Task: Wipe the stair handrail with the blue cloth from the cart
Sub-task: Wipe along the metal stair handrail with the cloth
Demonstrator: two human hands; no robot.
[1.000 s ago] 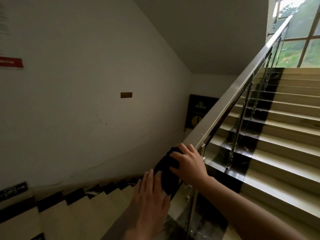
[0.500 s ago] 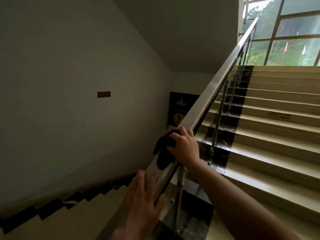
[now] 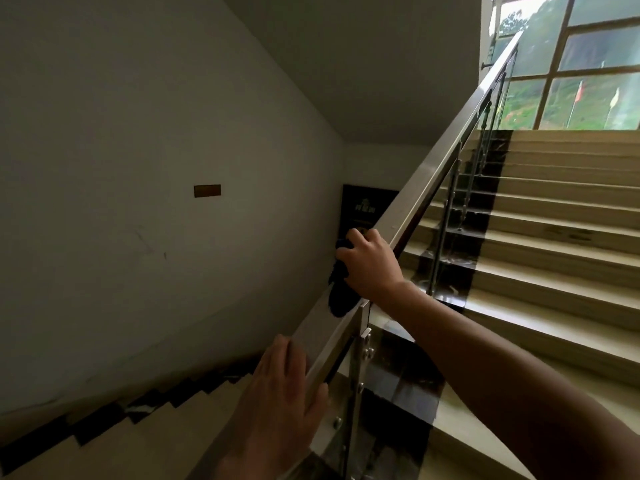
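- Gripping the cloth [image 3: 340, 296] with my right hand [image 3: 371, 266], I press it onto the rail [image 3: 446, 154], fingers curled over the top.
- My left hand [image 3: 277, 400] rests flat on the rail lower down, fingers straight, holding nothing.
- Stairs [image 3: 554, 237] rise beyond the rail.

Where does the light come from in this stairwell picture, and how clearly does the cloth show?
Head view: daylight enters through the window at upper right; the handrail catches a pale sheen; the cloth under the right hand reads almost black in shade; the left hand is dim and slightly soft.
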